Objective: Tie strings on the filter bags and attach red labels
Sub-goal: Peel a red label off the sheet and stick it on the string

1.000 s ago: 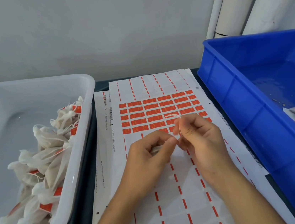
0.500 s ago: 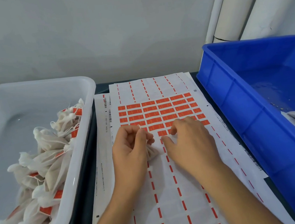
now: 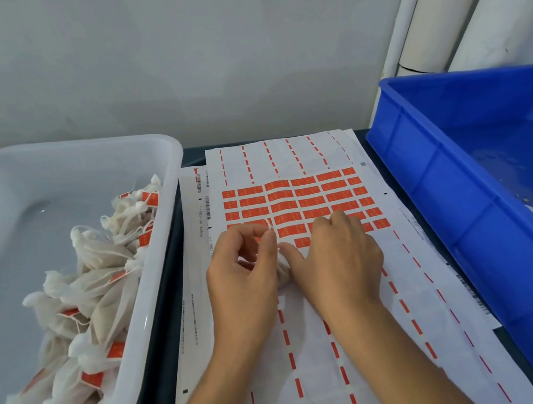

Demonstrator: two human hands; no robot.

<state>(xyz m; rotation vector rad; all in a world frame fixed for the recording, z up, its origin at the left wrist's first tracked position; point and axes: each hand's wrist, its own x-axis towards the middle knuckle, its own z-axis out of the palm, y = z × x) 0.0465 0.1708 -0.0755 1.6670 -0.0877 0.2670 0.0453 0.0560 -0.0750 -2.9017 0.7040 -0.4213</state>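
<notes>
- Head view: left hand (image 3: 243,271) pinches the string (image 3: 268,224) end between thumb and fingers, with the filter bag (image 3: 282,268) tucked under it on the label sheet (image 3: 308,331), mid-surface.
- Right hand (image 3: 335,257) lies fingers-down on the red labels (image 3: 312,201); I cannot tell whether it pinches one.
- Risks, as I judge them: the thin string may slip the pinch; a lifted label could fold onto itself or stick crooked.
- Finished bags sit in the white tub (image 3: 156,302) at the left edge.
</notes>
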